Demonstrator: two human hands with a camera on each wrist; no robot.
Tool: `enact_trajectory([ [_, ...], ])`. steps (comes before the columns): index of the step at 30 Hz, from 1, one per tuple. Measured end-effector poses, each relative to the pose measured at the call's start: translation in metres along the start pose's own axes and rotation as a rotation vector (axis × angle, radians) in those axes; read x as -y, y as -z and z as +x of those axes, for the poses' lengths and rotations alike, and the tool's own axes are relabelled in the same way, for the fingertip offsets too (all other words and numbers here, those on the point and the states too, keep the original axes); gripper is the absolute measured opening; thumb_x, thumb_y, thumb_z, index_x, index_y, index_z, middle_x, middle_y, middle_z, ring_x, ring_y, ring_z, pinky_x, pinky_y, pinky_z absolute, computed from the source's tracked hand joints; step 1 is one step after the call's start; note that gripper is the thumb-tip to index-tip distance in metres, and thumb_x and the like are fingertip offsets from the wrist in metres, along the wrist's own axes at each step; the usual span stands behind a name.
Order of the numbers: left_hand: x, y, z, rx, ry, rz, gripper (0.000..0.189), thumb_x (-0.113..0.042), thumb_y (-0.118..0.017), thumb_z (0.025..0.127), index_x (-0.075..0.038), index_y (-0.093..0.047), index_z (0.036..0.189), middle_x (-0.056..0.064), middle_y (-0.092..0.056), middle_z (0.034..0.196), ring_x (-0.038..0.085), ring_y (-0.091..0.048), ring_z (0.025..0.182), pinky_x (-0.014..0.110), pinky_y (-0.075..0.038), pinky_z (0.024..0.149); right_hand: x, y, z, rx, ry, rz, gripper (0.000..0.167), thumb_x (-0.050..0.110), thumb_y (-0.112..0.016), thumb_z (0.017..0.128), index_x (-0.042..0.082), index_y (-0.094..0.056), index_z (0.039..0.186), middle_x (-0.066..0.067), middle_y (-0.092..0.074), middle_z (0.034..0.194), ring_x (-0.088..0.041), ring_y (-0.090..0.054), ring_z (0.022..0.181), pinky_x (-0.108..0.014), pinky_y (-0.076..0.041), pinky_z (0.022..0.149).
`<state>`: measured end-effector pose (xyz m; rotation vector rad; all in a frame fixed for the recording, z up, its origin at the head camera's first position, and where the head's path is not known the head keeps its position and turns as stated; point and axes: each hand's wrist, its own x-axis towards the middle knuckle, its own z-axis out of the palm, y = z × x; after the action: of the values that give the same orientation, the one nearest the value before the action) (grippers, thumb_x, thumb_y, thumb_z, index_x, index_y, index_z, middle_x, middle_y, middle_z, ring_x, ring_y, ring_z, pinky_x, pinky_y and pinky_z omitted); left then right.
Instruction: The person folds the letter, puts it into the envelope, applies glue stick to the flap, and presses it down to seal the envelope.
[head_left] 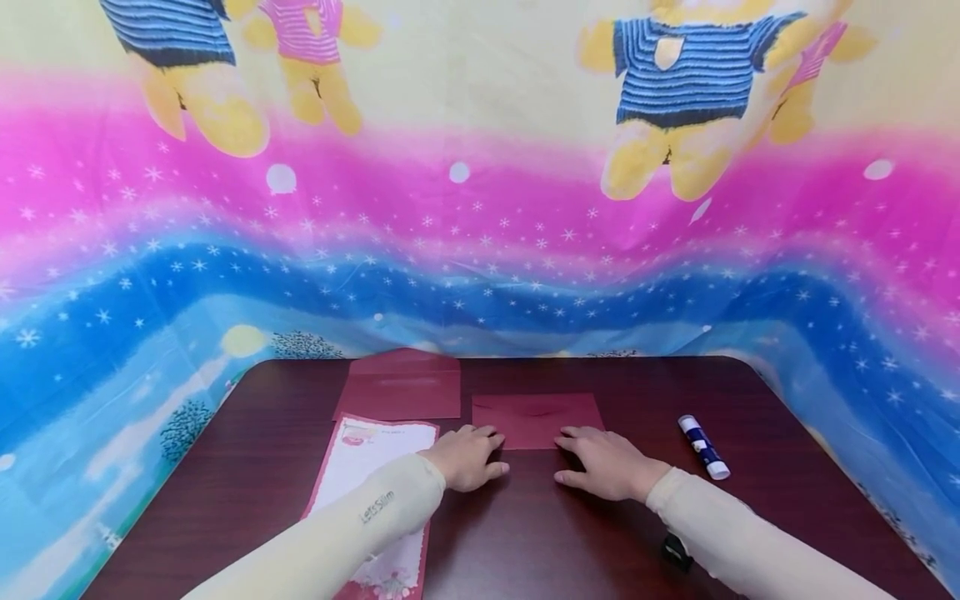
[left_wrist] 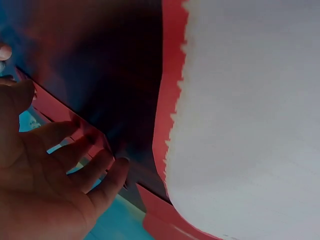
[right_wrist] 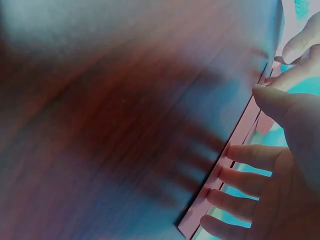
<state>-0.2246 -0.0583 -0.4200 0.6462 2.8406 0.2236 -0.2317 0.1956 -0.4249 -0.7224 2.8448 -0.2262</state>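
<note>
A dark red envelope [head_left: 537, 417] lies flat on the table, its flap folded down. At its left edge, my left hand [head_left: 467, 457] has its fingers spread, the fingertips on or very near the paper. On the opposite side, the fingertips of my right hand [head_left: 611, 462] rest at the envelope's right part, also spread. The right wrist view shows these fingers [right_wrist: 240, 180] straight along the envelope's near edge. Under my left forearm lies a white letter sheet [head_left: 367, 458] with a red border and printed decoration; the sleeve hides part of it.
A second red envelope [head_left: 401, 393], its flap up, lies at the back left, touching or close to the sheet's top. A glue stick [head_left: 703, 447] lies on the right of the dark wooden table [head_left: 517, 542]. A printed cloth [head_left: 465, 275] hangs behind.
</note>
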Motion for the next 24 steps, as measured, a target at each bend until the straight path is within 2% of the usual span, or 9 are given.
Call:
enact_trajectory([
  [9, 0.002, 0.007, 0.013, 0.021, 0.021, -0.017, 0.06, -0.048, -0.055, 0.101, -0.015, -0.048, 0.151, 0.007, -0.043, 0.16, 0.03, -0.042, 0.146, 0.047, -0.04, 0.117, -0.005, 0.0, 0.015, -0.041, -0.01, -0.001, 0.063, 0.044, -0.067, 0.095, 0.005, -0.055, 0.144, -0.02, -0.049, 0.153, -0.04, -0.045, 0.142, -0.058, -0.039, 0.114],
  [16, 0.005, 0.009, 0.023, 0.02, 0.069, -0.05, 0.063, -0.047, -0.055, 0.101, -0.013, -0.045, 0.153, 0.011, -0.038, 0.162, 0.03, -0.037, 0.15, 0.047, -0.036, 0.121, -0.005, 0.0, 0.028, -0.042, -0.034, 0.002, 0.064, 0.043, -0.067, 0.095, 0.005, -0.054, 0.145, -0.02, -0.048, 0.154, -0.039, -0.046, 0.142, -0.057, -0.04, 0.114],
  [24, 0.009, 0.009, 0.032, 0.027, 0.104, -0.108, 0.063, -0.047, -0.053, 0.102, -0.014, -0.041, 0.155, 0.01, -0.033, 0.165, 0.029, -0.032, 0.153, 0.047, -0.032, 0.123, -0.007, 0.0, 0.04, -0.035, -0.052, 0.007, 0.067, 0.044, -0.067, 0.096, 0.004, -0.051, 0.147, -0.02, -0.044, 0.157, -0.039, -0.041, 0.145, -0.057, -0.038, 0.116],
])
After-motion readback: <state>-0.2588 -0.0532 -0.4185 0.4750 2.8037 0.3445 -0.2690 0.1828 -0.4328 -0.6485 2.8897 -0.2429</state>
